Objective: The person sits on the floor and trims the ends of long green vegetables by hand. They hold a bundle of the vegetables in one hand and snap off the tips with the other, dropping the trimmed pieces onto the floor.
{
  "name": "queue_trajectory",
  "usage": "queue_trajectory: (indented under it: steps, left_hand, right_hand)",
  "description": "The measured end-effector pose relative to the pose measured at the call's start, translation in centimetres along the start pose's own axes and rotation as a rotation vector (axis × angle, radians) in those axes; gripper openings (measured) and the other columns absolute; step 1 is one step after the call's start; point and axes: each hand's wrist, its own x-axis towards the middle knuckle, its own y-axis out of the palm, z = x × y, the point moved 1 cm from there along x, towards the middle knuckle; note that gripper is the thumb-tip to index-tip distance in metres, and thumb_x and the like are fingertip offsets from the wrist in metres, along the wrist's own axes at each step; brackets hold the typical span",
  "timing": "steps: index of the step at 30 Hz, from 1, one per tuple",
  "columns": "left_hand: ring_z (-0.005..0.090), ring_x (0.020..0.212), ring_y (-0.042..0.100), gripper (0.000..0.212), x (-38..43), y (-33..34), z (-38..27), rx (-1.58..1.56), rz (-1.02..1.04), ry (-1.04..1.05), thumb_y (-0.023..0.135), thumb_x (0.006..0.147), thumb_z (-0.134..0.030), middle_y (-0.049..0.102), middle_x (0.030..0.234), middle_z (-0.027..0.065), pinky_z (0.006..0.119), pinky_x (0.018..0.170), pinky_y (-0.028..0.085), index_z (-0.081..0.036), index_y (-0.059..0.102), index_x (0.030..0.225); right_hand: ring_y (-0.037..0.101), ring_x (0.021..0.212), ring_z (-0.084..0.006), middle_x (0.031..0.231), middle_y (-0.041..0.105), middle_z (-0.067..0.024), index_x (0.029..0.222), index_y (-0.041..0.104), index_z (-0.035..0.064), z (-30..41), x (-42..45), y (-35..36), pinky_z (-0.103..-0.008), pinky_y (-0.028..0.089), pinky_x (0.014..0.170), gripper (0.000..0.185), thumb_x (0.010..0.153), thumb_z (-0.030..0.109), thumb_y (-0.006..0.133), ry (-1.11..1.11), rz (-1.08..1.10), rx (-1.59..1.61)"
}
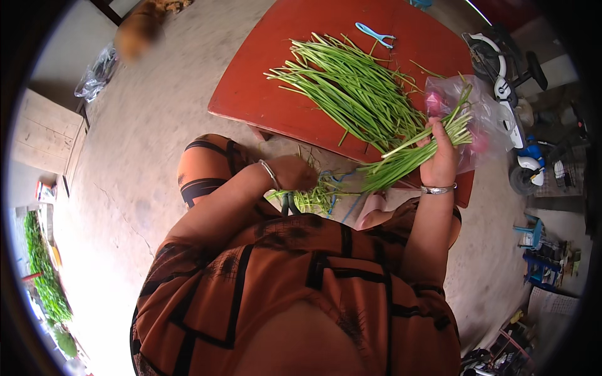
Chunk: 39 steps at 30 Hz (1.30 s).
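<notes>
My right hand [439, 152] is closed around a bunch of slender green stalks [400, 164], which look like garlic scapes. Their pale ends stick out to the right, past my thumb. A larger pile of the same stalks [350, 87] lies on the red wooden table [244, 89]. Beside my right hand, a clear plastic bag [491, 129] with pink roundish shapes rests at the table's right side. My left hand [294, 173] hangs over stalk scraps [317, 199] below the table's front edge. Its fingers are curled and dark, and whether they hold anything is hidden.
A light-blue peeler [375, 35] lies behind the pile. Blue string [333, 204] runs among the scraps near my feet. To the right stands a white-and-black wheeled vehicle [508, 94]; a blue stool [530, 231] is farther down. A brown dog [140, 30] is at upper left.
</notes>
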Motion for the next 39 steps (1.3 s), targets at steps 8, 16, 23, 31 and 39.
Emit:
queue_trajectory:
  steps: [8, 16, 23, 31, 39]
  left_hand:
    - [0.0117, 0.054, 0.057, 0.022, 1.6, -1.6, -3.4, -0.300, -0.483, 0.049, 0.053, 0.091, -0.024, 0.062, 0.073, 0.0034, 0.027, 0.051, 0.047, -0.009, 0.062, 0.105]
    - [0.0041, 0.063, 0.056, 0.017, 1.6, -1.3, -5.2, -0.924, -0.527, -0.008, 0.052, 0.093, -0.016, 0.065, 0.087, 0.0032, 0.020, 0.052, 0.049, -0.004, 0.061, 0.099]
    - [0.0186, 0.074, 0.063, 0.012, -0.9, -0.7, -1.4, -0.075, -0.108, 0.101, 0.053, 0.087, -0.015, 0.065, 0.081, 0.0050, 0.030, 0.062, 0.050, -0.009, 0.063, 0.091]
    - [0.0302, 0.074, 0.063, 0.025, 0.7, -3.2, -5.8, -0.060, -0.628, 0.026, 0.051, 0.091, -0.023, 0.063, 0.085, 0.0129, 0.037, 0.066, 0.050, -0.007, 0.059, 0.108]
    - [0.0205, 0.062, 0.056, 0.014, 0.9, -1.7, -6.5, -0.465, -0.503, 0.070, 0.049, 0.092, -0.018, 0.055, 0.067, 0.0086, 0.031, 0.058, 0.045, -0.006, 0.054, 0.089]
  right_hand:
    - [0.050, 0.059, -0.0106, 0.075, 0.058, -0.0043, 0.089, 0.063, -0.0002, -1.6, -2.3, 3.1, -0.0238, 0.042, 0.054, 0.013, 0.081, 0.009, 0.065, 0.035, 0.171, -0.151]
    - [0.052, 0.057, -0.0108, 0.074, 0.061, -0.0066, 0.091, 0.061, -0.0008, -3.1, -3.0, 3.7, -0.0231, 0.042, 0.053, 0.015, 0.084, 0.012, 0.062, 0.066, 0.245, -0.279]
    - [0.051, 0.060, -0.0127, 0.077, 0.060, -0.0081, 0.093, 0.061, -0.0018, -0.5, -1.3, 1.1, -0.0249, 0.042, 0.055, 0.017, 0.083, 0.013, 0.063, 0.003, 0.094, -0.122]
    - [0.054, 0.061, -0.0129, 0.077, 0.061, -0.0082, 0.093, 0.061, -0.0009, -1.5, -2.4, 2.5, -0.0252, 0.043, 0.056, 0.017, 0.084, 0.014, 0.063, 0.015, 0.210, -0.186]
    - [0.057, 0.061, -0.0100, 0.079, 0.063, -0.0075, 0.091, 0.061, 0.0003, -2.7, -3.3, 3.6, -0.0221, 0.042, 0.054, 0.018, 0.086, 0.018, 0.061, 0.036, 0.312, -0.320]
